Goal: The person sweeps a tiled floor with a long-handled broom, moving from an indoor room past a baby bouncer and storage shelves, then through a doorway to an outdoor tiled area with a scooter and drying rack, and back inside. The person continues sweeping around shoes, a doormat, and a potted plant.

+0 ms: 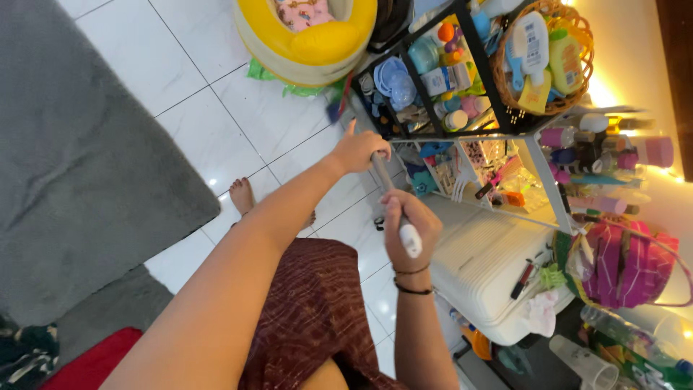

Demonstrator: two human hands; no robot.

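Note:
Both my hands grip a long thin grey pole (381,172) with a white end cap. My left hand (359,150) is closed around the pole farther down, thumb stretched out. My right hand (410,227) is closed around the pole near its white top, with dark bands on that wrist. The pole runs down toward the white tiled floor (216,123) beside a black wire shelf (462,72). Its lower end is hidden among the clutter. My bare foot (242,195) stands on the tiles below.
A yellow and white potty seat (310,40) sits on the floor ahead. A grey rug (79,159) covers the left. The shelf holds baby items and a wicker basket (556,65) of bottles. A white appliance (484,267) and a pink basket (628,267) stand on the right.

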